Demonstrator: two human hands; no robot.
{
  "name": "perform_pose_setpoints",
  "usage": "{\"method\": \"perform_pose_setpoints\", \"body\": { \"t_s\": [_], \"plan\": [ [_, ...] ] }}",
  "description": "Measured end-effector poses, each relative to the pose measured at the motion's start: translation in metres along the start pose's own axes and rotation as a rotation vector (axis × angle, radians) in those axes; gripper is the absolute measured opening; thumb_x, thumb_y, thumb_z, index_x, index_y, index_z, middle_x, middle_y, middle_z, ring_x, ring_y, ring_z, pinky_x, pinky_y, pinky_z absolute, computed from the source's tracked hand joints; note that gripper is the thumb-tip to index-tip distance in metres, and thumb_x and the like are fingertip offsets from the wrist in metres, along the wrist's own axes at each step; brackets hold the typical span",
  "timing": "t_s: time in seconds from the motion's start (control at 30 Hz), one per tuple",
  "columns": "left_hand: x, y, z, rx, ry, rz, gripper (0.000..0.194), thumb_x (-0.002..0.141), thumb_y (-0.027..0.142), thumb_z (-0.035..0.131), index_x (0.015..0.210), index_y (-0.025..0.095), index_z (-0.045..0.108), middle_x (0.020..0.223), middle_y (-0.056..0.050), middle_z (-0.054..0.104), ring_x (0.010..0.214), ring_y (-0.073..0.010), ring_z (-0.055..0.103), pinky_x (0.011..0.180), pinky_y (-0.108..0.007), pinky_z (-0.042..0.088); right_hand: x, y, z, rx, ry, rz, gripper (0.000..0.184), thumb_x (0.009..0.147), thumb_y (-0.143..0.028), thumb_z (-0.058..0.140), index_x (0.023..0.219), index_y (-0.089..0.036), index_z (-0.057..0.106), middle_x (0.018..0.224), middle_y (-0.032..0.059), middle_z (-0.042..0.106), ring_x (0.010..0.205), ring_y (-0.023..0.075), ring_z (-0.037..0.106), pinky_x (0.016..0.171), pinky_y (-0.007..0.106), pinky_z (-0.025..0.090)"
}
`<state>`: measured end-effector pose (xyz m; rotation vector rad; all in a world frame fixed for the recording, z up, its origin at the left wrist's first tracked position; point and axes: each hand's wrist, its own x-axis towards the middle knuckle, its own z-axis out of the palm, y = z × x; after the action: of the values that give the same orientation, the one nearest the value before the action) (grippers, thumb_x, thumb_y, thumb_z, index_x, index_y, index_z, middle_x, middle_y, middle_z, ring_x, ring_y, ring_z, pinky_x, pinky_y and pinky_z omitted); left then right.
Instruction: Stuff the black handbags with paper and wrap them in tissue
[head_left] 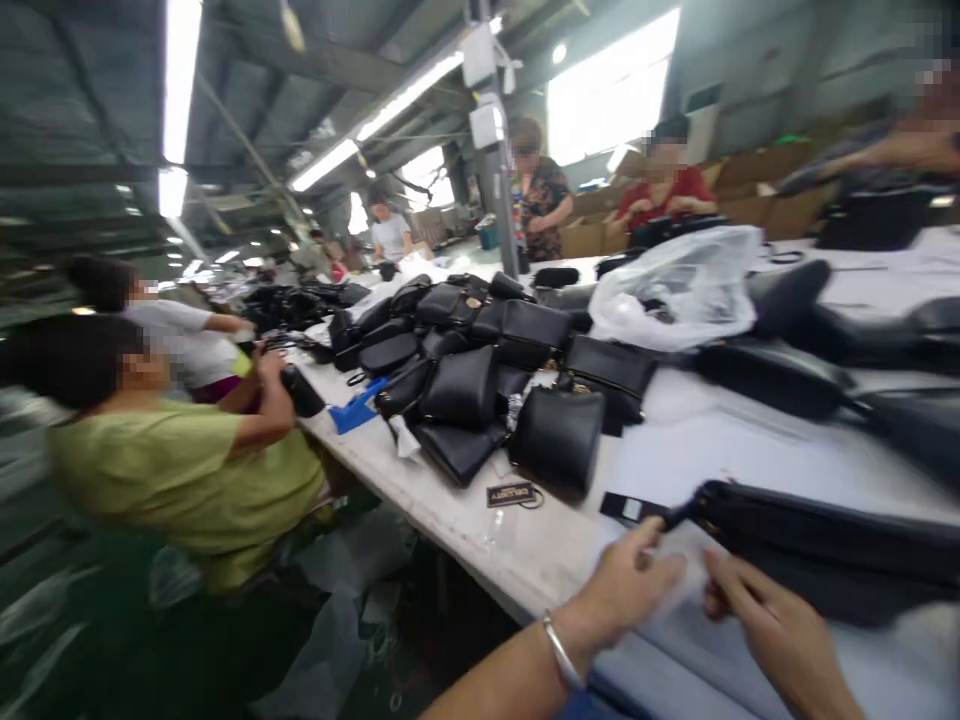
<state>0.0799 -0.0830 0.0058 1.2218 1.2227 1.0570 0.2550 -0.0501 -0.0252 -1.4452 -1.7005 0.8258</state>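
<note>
A black bag [832, 560] lies on the white table at the lower right. From its near corner a short dark strap [679, 514] runs to my left hand [626, 580], whose fingers are closed on it; a silver bangle circles that wrist. Beside the bag's front edge is my right hand [772, 625], slightly blurred, with thumb and fingers pinched together. What they hold, if anything, I cannot make out. A thin whitish sheet [686, 600] lies between and under the hands. Just beyond my left hand is a flat black card with a white label [632, 509].
Many black bags [461, 385] are heaped along the table, with a lettered tag [514, 495] before them. A clear plastic bag [679, 285] sits behind. A co-worker in yellow-green [180, 470] handles a black item at the left edge; others work across the table.
</note>
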Motion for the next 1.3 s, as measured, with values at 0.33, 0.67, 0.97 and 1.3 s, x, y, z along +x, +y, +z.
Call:
{"method": "perform_pose_setpoints", "body": {
  "t_s": [0.33, 0.67, 0.97, 1.3],
  "plan": [
    [0.009, -0.005, 0.008, -0.148, -0.062, -0.164, 0.038, 0.077, 0.042, 0.072, 0.099, 0.013, 0.062, 0.083, -0.006, 0.07, 0.072, -0.0171, 0.063, 0.063, -0.024, 0.045, 0.002, -0.022, 0.01, 0.309, -0.018, 0.143, 0.055, 0.09, -0.057, 0.046, 0.048, -0.021, 0.044, 0.041, -0.0034, 0.043, 0.044, 0.0122, 0.042, 0.049, 0.025, 0.035],
    [0.015, -0.007, 0.009, -0.123, -0.064, -0.175, 0.042, 0.078, 0.047, 0.071, 0.102, 0.013, 0.064, 0.091, -0.007, 0.072, 0.085, -0.0208, 0.064, 0.077, -0.028, 0.047, -0.027, 0.006, -0.114, -0.22, 0.625, 0.051, 0.034, 0.092, -0.044, 0.051, 0.106, -0.02, 0.07, 0.106, 0.0101, 0.07, 0.099, 0.0243, 0.062, 0.093, 0.036, 0.044],
    [0.017, -0.009, 0.009, -0.124, -0.071, -0.211, 0.048, 0.071, 0.051, 0.075, 0.1, 0.013, 0.064, 0.087, -0.007, 0.072, 0.082, -0.0213, 0.065, 0.073, -0.028, 0.048, -0.009, 0.09, -0.173, -0.159, 0.689, 0.421, 0.031, 0.078, -0.045, 0.064, 0.08, -0.017, 0.078, 0.138, 0.0136, 0.055, 0.128, 0.0314, 0.047, 0.11, 0.043, 0.031],
    [0.019, -0.008, 0.009, -0.14, -0.059, -0.221, 0.052, 0.067, 0.053, 0.078, 0.099, 0.014, 0.065, 0.085, -0.006, 0.072, 0.082, -0.0225, 0.065, 0.073, -0.028, 0.047, -0.04, 0.042, -0.144, 0.357, 0.898, 0.334, 0.033, 0.074, -0.048, 0.073, 0.089, -0.019, 0.077, 0.12, 0.0096, 0.067, 0.112, 0.0265, 0.061, 0.095, 0.035, 0.05]
  ]
}}
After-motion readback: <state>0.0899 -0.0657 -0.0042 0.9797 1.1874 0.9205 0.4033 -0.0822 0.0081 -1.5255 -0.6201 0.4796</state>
